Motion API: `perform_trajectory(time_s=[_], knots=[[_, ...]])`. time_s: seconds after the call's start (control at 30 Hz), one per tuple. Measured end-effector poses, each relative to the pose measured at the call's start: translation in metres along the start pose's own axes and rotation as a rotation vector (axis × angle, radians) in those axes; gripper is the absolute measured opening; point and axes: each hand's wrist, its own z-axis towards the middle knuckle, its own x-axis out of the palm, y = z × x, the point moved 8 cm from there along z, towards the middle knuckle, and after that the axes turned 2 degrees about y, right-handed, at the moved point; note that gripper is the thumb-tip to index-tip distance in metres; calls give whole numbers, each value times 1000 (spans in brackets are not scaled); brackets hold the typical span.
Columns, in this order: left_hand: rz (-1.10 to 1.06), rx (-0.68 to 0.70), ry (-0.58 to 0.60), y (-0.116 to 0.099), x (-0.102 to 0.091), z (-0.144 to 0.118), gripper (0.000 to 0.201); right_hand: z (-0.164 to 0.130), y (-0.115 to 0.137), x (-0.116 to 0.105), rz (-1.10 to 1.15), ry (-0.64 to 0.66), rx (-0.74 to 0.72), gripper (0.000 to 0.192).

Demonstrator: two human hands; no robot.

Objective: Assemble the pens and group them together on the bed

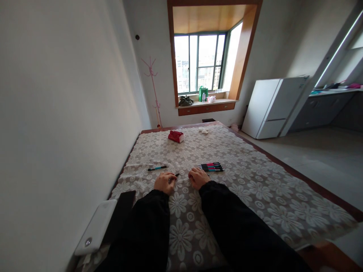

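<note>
Your left hand (165, 182) curls around a dark pen (176, 175) on the floral cloth (255, 181); right hand (198, 177) rests loosely closed, empty; pen looks light, stiff, slick; pinch mid-barrel.

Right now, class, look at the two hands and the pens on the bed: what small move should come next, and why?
Probably the left hand lifts the small dark pen part at its fingers. The right hand rests closed beside the row of pens, and one pen lies apart to the left.
</note>
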Motion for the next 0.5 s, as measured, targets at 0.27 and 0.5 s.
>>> perform_trajectory(time_s=[0.27,0.5], knots=[[18,25,25,12,7,3,33,1,2,2,27,2,-25,10],[45,-52,12,16,5,3,28,1,5,-1,38,-4,-50,9]])
